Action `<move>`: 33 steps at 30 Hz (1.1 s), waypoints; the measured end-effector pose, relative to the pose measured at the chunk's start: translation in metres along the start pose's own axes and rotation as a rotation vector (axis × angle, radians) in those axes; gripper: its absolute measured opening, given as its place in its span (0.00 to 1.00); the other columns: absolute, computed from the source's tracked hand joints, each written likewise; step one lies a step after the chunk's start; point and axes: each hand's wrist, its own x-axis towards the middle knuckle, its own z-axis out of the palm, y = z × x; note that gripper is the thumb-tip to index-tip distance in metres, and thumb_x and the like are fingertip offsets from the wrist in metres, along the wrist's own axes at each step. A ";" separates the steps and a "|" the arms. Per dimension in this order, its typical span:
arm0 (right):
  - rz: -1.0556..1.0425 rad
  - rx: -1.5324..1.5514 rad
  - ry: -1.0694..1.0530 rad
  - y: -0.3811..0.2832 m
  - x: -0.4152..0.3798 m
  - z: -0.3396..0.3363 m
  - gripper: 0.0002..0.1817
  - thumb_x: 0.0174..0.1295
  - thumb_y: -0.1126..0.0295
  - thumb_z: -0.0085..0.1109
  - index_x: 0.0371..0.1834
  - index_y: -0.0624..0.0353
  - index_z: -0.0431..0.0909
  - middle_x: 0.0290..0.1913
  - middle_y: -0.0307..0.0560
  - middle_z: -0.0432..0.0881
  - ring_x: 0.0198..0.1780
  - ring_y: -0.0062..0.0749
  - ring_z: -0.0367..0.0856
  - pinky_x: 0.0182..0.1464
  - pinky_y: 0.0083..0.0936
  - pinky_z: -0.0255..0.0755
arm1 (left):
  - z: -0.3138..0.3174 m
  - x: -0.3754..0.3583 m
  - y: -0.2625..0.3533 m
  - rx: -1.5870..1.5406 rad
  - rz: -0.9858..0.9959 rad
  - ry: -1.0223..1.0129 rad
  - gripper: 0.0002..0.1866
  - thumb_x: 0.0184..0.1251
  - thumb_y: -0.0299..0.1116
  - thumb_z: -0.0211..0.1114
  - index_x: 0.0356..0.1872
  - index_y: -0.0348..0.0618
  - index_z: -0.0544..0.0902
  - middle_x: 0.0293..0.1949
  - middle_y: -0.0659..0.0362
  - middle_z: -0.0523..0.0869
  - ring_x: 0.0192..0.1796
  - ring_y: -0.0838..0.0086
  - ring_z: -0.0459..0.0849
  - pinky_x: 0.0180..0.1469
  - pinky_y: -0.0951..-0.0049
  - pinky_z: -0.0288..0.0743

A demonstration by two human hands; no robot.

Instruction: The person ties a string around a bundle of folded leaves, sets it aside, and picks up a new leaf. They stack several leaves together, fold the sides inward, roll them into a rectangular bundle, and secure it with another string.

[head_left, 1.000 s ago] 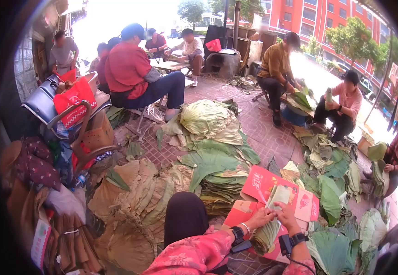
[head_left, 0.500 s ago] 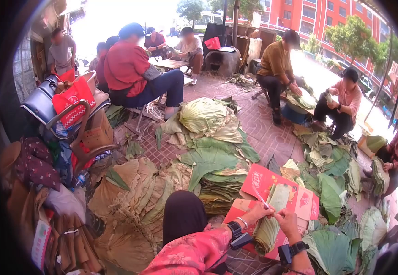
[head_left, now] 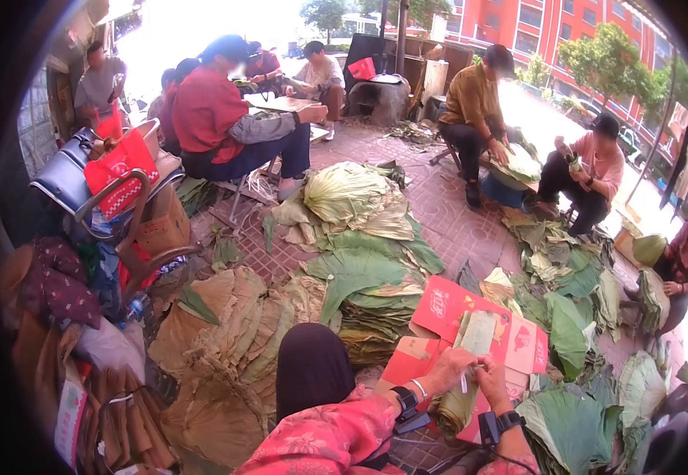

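A rolled bundle of dried leaves (head_left: 480,331) lies across an unfolded red cardboard box (head_left: 444,307) in front of me. My left hand (head_left: 448,370) is closed in a pinch above the middle of the roll. Close beside it on the right, my right hand (head_left: 489,378) is pinched too. Between them a thin white strip (head_left: 464,383) shows, its end hanging down over the leaves. Both hands appear to grip this strip; the fingers hide where it runs.
Stacked leaves (head_left: 368,273) rise ahead, with brown dried leaves (head_left: 217,356) to the left and greener ones (head_left: 570,419) at right. A chair with red bags (head_left: 122,170) stands at far left. Several people sit around, some handling leaves; one wears a red top (head_left: 209,111).
The white strip pointed up and left from my fingers earlier; now a short end hangs between my hands. My hands have drawn close together over the roll.
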 end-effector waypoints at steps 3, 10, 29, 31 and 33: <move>-0.023 0.161 -0.112 0.006 0.001 -0.005 0.17 0.50 0.81 0.51 0.46 0.61 0.75 0.30 0.35 0.78 0.25 0.16 0.74 0.29 0.14 0.68 | 0.004 -0.004 0.012 0.086 -0.003 0.056 0.06 0.49 0.23 0.60 0.31 0.43 0.78 0.27 0.57 0.76 0.34 0.62 0.76 0.35 0.66 0.70; -0.007 -0.015 -0.062 0.005 0.001 -0.009 0.08 0.56 0.73 0.57 0.39 0.62 0.79 0.31 0.37 0.79 0.30 0.19 0.74 0.34 0.19 0.70 | 0.010 -0.008 0.003 -0.054 -0.183 0.099 0.06 0.48 0.24 0.65 0.29 0.42 0.79 0.28 0.55 0.76 0.34 0.60 0.77 0.36 0.65 0.71; -0.092 -0.516 0.266 0.049 0.007 -0.006 0.09 0.53 0.68 0.55 0.26 0.63 0.78 0.20 0.52 0.77 0.24 0.36 0.79 0.29 0.32 0.72 | -0.015 0.003 -0.001 0.013 -0.092 -0.284 0.10 0.50 0.33 0.64 0.19 0.39 0.75 0.31 0.53 0.77 0.40 0.61 0.76 0.41 0.63 0.71; -0.123 -0.531 0.268 0.047 0.008 -0.003 0.09 0.53 0.68 0.54 0.25 0.63 0.77 0.23 0.54 0.78 0.27 0.43 0.78 0.32 0.35 0.71 | -0.011 0.002 0.003 -0.099 -0.093 -0.306 0.10 0.51 0.33 0.64 0.18 0.39 0.76 0.32 0.54 0.80 0.39 0.63 0.76 0.42 0.65 0.72; -0.144 -0.528 0.256 0.045 0.005 -0.004 0.09 0.52 0.67 0.53 0.24 0.62 0.76 0.25 0.57 0.78 0.31 0.50 0.78 0.35 0.39 0.71 | -0.009 0.002 0.005 -0.196 -0.208 -0.367 0.09 0.51 0.32 0.65 0.19 0.39 0.79 0.30 0.57 0.82 0.36 0.68 0.78 0.40 0.68 0.73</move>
